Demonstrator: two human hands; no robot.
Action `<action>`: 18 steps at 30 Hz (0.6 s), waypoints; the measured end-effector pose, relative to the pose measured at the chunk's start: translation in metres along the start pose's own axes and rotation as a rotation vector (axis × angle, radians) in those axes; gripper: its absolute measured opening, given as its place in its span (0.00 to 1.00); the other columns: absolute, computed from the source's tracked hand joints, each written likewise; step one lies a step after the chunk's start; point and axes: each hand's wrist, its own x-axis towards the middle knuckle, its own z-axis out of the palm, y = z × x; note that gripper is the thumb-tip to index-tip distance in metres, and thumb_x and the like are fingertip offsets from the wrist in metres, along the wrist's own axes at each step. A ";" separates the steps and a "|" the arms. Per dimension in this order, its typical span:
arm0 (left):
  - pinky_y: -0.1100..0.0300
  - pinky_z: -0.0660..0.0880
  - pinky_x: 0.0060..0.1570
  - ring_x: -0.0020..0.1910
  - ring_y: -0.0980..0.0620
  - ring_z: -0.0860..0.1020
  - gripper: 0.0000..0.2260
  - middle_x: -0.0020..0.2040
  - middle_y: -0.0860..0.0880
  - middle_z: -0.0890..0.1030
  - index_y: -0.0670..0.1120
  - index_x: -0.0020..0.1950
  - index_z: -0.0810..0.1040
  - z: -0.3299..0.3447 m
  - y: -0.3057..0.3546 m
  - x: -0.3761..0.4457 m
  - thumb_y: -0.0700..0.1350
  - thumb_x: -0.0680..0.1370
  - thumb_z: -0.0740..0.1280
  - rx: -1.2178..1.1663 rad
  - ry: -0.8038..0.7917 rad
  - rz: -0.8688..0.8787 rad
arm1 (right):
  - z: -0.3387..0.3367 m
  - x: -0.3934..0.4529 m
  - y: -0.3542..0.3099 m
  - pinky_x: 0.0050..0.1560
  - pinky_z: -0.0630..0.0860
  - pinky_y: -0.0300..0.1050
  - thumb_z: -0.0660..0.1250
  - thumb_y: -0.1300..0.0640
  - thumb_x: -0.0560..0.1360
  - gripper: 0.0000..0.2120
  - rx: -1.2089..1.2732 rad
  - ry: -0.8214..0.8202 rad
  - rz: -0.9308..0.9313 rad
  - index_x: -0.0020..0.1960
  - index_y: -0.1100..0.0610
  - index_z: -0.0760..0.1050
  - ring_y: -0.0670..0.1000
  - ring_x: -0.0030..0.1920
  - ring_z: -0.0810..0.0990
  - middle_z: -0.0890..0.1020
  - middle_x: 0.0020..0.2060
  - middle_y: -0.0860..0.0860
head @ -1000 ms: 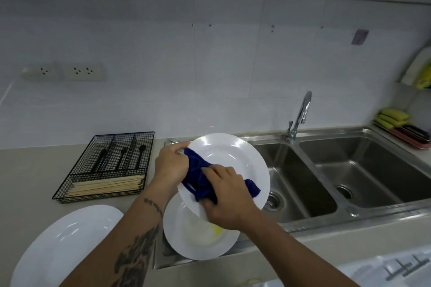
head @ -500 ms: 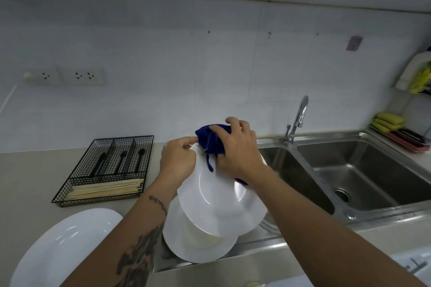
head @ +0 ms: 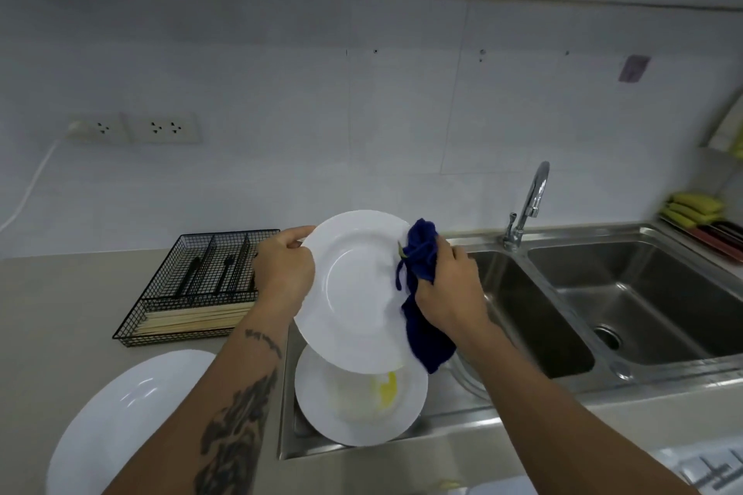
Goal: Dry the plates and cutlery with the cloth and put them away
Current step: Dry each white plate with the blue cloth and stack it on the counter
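Hands at centre frame work a white plate (head: 358,293) held tilted above the sink's draining board: the left hand (head: 283,273) grips its left rim, while the right hand (head: 446,289) clutches a bunched blue cloth (head: 422,265) against the right rim. Directly below, a second plate (head: 354,410) with a yellow smear lies on the steel drainer. A third plate (head: 120,414) rests on the worktop (head: 60,305) at lower left, near a black wire cutlery tray (head: 201,285). Twin sink basins (head: 627,293) fill the right.
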 end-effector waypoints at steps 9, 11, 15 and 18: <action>0.58 0.78 0.52 0.52 0.55 0.80 0.21 0.53 0.56 0.84 0.54 0.55 0.84 0.034 0.002 -0.016 0.34 0.73 0.61 0.136 -0.142 0.095 | 0.005 0.018 -0.050 0.49 0.69 0.52 0.73 0.54 0.65 0.29 -0.447 0.058 -0.442 0.65 0.54 0.72 0.58 0.51 0.74 0.77 0.54 0.53; 0.62 0.76 0.52 0.55 0.56 0.79 0.22 0.54 0.56 0.83 0.54 0.56 0.84 0.027 -0.001 -0.012 0.32 0.73 0.60 0.134 -0.143 0.108 | 0.002 0.015 -0.046 0.51 0.69 0.52 0.73 0.55 0.64 0.33 -0.447 0.073 -0.467 0.68 0.53 0.71 0.58 0.51 0.74 0.77 0.55 0.52; 0.68 0.72 0.41 0.52 0.55 0.79 0.22 0.53 0.55 0.81 0.53 0.56 0.84 0.007 -0.002 -0.004 0.32 0.75 0.59 0.157 -0.079 0.145 | -0.004 0.008 -0.027 0.60 0.68 0.55 0.66 0.52 0.72 0.34 -0.460 0.013 -0.363 0.76 0.52 0.60 0.59 0.61 0.72 0.73 0.64 0.52; 0.67 0.72 0.42 0.50 0.55 0.79 0.22 0.53 0.54 0.81 0.53 0.56 0.84 -0.002 -0.006 0.000 0.32 0.75 0.59 0.178 -0.028 0.152 | -0.006 -0.001 -0.017 0.64 0.69 0.54 0.62 0.54 0.75 0.34 -0.376 -0.072 -0.233 0.79 0.52 0.54 0.58 0.65 0.70 0.68 0.69 0.51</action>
